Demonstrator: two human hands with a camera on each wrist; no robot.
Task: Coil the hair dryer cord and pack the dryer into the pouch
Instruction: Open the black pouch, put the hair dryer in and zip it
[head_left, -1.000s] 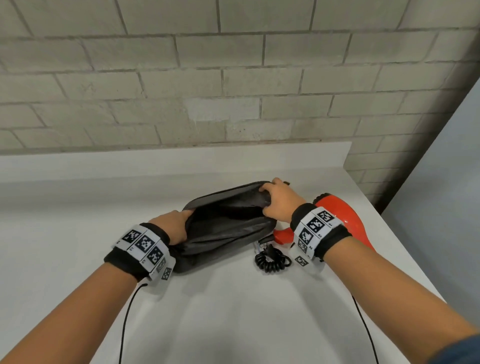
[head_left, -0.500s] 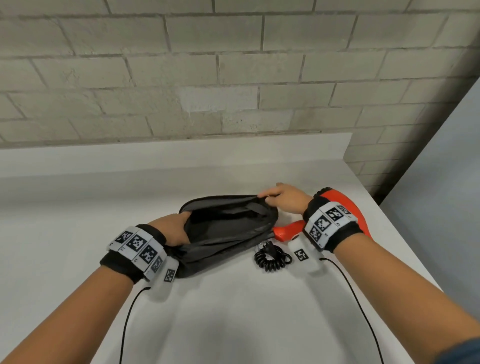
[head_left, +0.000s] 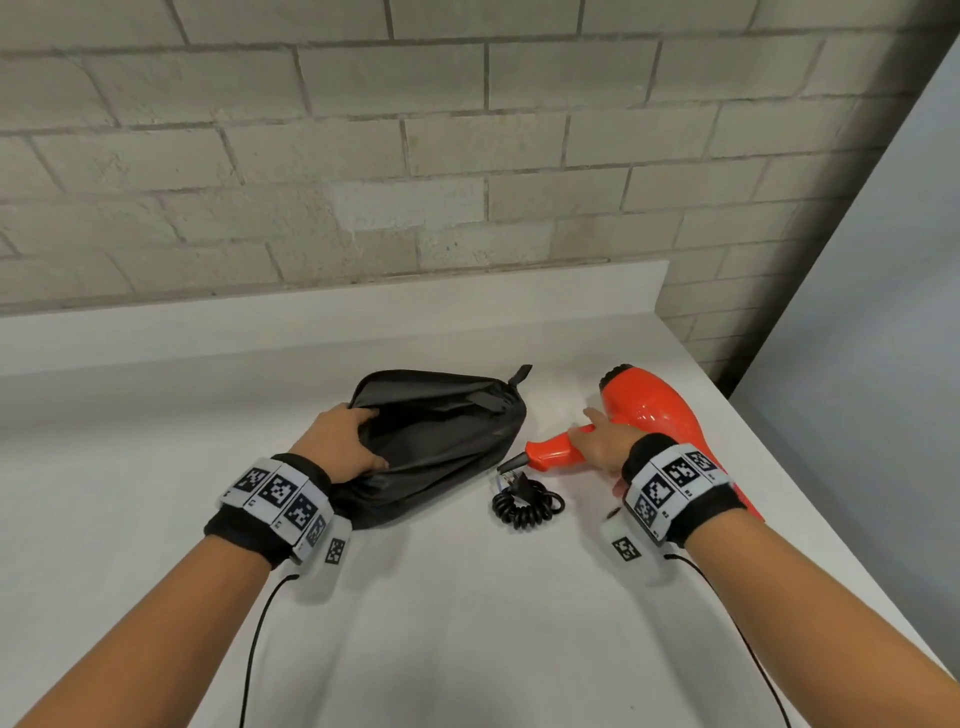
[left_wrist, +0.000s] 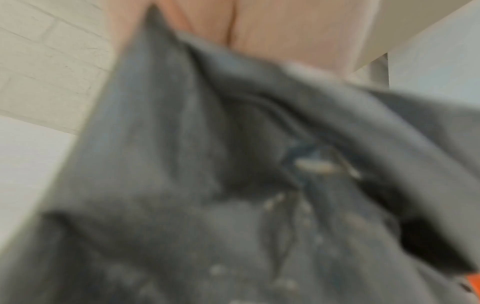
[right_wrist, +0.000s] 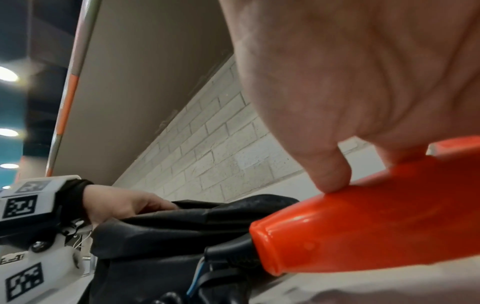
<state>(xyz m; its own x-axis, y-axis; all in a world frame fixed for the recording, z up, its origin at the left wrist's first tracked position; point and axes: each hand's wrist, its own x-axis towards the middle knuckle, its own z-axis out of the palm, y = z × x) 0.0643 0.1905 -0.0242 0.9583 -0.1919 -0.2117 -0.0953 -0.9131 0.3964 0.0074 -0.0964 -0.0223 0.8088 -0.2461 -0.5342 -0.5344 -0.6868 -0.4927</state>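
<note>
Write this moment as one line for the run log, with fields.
left hand: holds pouch mouth open | right hand: touching dryer handle, grip not closed | cord: coiled on table | dryer: outside pouch

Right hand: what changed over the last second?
The right hand let go of the pouch rim and moved right onto the orange hair dryer handle, fingers touching it. The left hand still holds the pouch open; the coiled cord stays on the counter.
</note>
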